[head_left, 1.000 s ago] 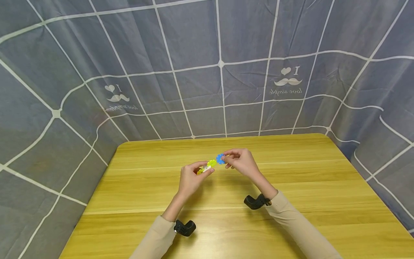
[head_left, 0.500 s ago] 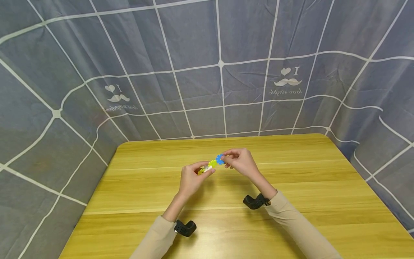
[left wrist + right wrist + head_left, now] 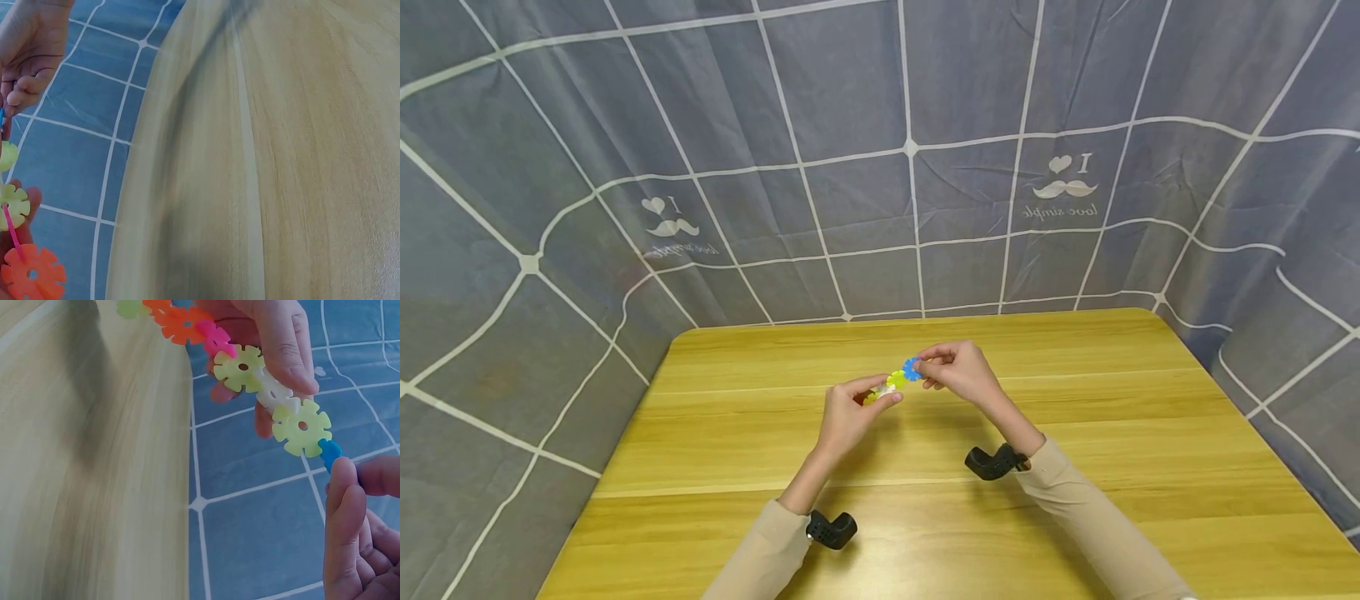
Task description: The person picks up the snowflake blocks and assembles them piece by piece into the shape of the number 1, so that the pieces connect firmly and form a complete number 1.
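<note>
My left hand point(image 3: 845, 414) holds a chain of notched plastic discs, pinching it near the white disc point(image 3: 275, 395). On one side of that lies a yellow-green end disc point(image 3: 303, 427); on the other come a second yellow-green disc point(image 3: 240, 367), a pink disc point(image 3: 217, 339) and orange discs point(image 3: 181, 326), with a pale green disc point(image 3: 130, 307) at the view's edge. Thumb and finger of my right hand point(image 3: 961, 372) pinch a blue disc point(image 3: 329, 453), seen nearly edge-on in the right wrist view. Its rim meets the rim of the yellow-green end disc; how deeply they interlock is hard to tell.
Both hands are above a wooden table point(image 3: 737, 450). A grey curtain point(image 3: 865, 200) with white grid lines surrounds its back and sides. Black wrist-camera mounts point(image 3: 831, 530) stick out from both wrists.
My left hand has shifted slightly to the right with the chain, bringing the yellow-green end disc against the blue one. The right hand stays almost where it was, still pinching the blue disc.
</note>
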### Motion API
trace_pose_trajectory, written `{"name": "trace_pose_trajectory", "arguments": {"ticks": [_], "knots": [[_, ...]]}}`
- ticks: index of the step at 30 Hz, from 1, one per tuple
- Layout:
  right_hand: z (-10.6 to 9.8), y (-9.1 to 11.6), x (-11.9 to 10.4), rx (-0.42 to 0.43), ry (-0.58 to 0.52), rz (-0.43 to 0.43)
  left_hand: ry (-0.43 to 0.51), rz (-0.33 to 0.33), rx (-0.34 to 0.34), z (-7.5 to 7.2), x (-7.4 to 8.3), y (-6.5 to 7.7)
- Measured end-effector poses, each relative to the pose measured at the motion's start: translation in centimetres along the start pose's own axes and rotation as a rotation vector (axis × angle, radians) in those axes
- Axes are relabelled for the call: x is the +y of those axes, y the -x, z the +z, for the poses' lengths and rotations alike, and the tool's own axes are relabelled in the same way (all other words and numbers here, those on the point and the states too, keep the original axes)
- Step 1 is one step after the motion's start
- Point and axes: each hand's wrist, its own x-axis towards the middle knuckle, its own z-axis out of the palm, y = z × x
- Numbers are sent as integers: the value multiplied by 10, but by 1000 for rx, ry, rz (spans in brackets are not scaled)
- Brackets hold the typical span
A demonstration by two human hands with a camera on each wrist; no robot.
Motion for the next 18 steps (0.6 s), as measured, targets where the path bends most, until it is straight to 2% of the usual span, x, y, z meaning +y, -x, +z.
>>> {"name": "trace_pose_trajectory", "arguments": {"ticks": [7,14,18], "knots": [[-3,-1,-1,-40,1,34,29,-8,-23,0,0,0],[-10,-3,-2,-113,27,82,-64,79,-91,1,-1,-1],[-12,-3,-2,-120,17,94,-94,102,-113,1,1,-1]]}}
